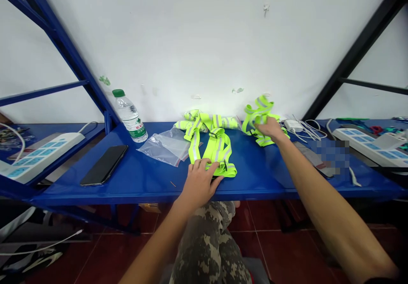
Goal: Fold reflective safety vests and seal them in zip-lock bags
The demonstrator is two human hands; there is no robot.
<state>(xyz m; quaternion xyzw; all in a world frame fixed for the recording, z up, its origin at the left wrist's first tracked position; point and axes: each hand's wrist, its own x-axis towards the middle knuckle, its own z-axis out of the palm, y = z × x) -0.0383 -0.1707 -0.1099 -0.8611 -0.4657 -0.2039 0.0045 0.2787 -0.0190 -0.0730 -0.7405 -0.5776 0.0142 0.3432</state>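
Note:
A neon-yellow reflective vest [218, 146] made of straps with grey stripes and black buckles lies on the blue table [255, 178] in front of me. My left hand [201, 178] rests on its near end, open, with thumb and fingers apart. To the right, my right hand [270, 129] is closed on a second bunched reflective vest [262, 112], whose loops stand up off the table by the wall. Its fingertips are partly hidden among the straps. Behind the first vest are more yellow straps in clear plastic packaging [231, 122].
Clear zip bags [167, 146] lie left of the vest. Further left are a green-capped water bottle [130, 118] and a black phone [105, 165]. On the right sit a white charger with cables [295, 125] and another phone [314, 158]. Power strips [41, 154] flank both sides.

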